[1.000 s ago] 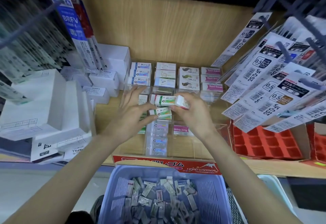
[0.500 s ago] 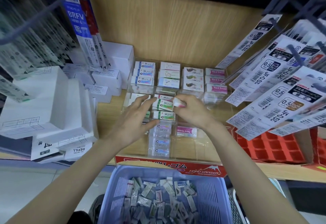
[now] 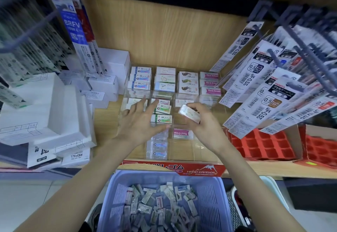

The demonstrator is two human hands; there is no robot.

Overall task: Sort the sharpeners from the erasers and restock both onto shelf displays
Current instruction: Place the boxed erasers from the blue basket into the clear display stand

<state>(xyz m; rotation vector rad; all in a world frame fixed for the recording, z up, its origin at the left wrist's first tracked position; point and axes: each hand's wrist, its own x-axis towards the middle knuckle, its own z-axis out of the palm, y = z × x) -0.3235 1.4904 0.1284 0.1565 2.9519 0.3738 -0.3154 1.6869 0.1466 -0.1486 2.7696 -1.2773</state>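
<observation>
A clear acrylic eraser display [image 3: 206, 151] sits on the wooden shelf, with rows of boxed erasers [image 3: 165, 83] at its back. My right hand [image 3: 202, 122] pinches a white wrapped eraser [image 3: 189, 113] above the display's right-middle compartment. My left hand [image 3: 140, 122] is spread flat with straight fingers over the left compartments, beside the green-labelled erasers [image 3: 162, 108]. A pink Hard Eraser box [image 3: 182, 133] lies below my right hand. A lilac basket [image 3: 209, 199] in front holds several wrapped erasers [image 3: 160, 206].
White refill boxes [image 3: 43, 107] are stacked on the left of the shelf. Hanging refill packs [image 3: 269, 85] crowd in from the right and others [image 3: 76, 36] from the left. Red divided trays [image 3: 262, 146] stand at the right. A white basket [image 3: 235, 206] stands beside the lilac one.
My right hand has lifted the wrapped eraser away from the green stack and moved it right. My left hand has stretched forward with its fingers spread.
</observation>
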